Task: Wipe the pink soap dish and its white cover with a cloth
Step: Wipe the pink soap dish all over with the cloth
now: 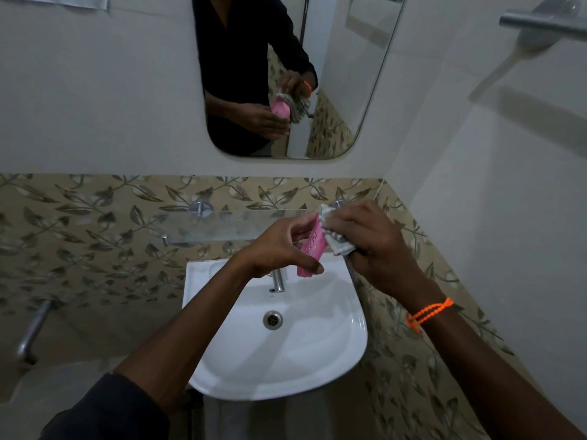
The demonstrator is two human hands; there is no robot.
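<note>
My left hand (279, 246) grips the pink soap dish (313, 247) on edge above the basin, its perforated face turned to the right. My right hand (368, 239) holds a bunched grey and white cloth (336, 239) pressed against that face of the dish. An orange thread band circles my right wrist. The white cover is not visible anywhere in view.
A white wash basin (333, 354) with a steel tap (278, 281) lies below my hands. A glass shelf (222, 225) on steel brackets runs along the leaf-patterned tiles. The mirror (343, 90) above reflects both hands. A steel rail (540, 23) juts from the right wall.
</note>
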